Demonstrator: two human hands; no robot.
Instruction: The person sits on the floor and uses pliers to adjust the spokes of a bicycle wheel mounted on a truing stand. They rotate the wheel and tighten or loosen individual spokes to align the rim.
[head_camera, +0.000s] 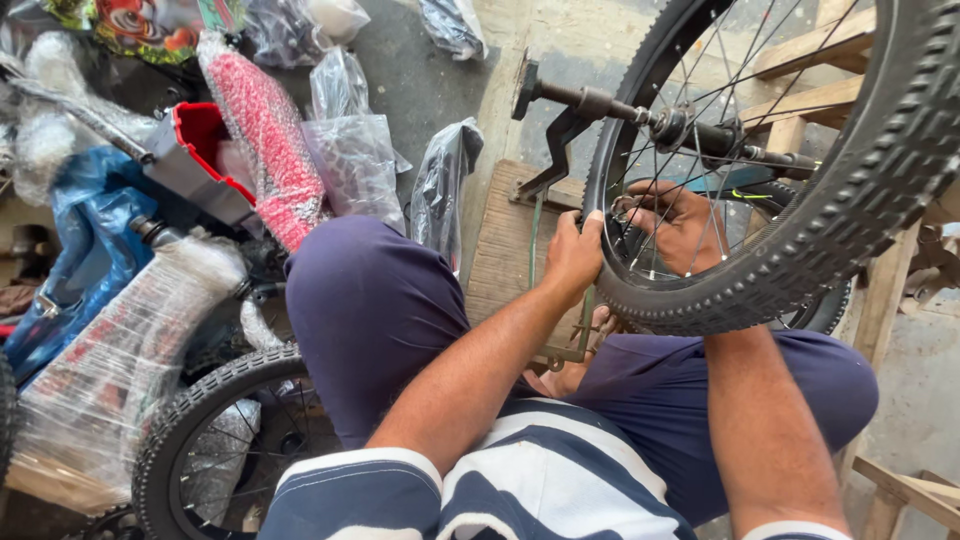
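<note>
Nearest: striped navy-and-white shirt hem (520, 480) at the bottom edge, dark blue trousers (370, 320) over two raised knees.

Between the knees, reaching up: left hand (572, 255) closed around the rim and knobby tyre of the bicycle wheel (800, 240), fingers curled over the inner edge, thumb side toward the camera. Right hand (672, 225) just beside it, seen through the spokes, fingers bent and closed on something small at the rim; impossible to tell what exactly. Both hands near each other at the wheel's lower left arc, wheel tilted and filling the upper right, above the right thigh.

Beyond the hands: axle (665, 125) with threaded end and black bracket sticking out to the left, over a worn wooden board (505, 250). Pale timber frame pieces (810, 70) behind the wheel.

Lower left: second knobby wheel (215, 440), on the floor beside the left knee, partly hidden by the leg.

Left side: bicycle frame wrapped in clear film (130, 340), blue plastic sheeting (85, 230) beside it. Above that, a red-lined grey open box (195, 150), then a long part wrapped in red-and-white speckled foam net (265, 130), leaning upright against the knee.

Farther: clear crumpled plastic bags (350, 150) on the grey floor, a dark glossy bag (445, 180) just right of them. Top left corner: colourful printed package (150, 22) in green, red and orange, more clear bags along the top edge.
</note>
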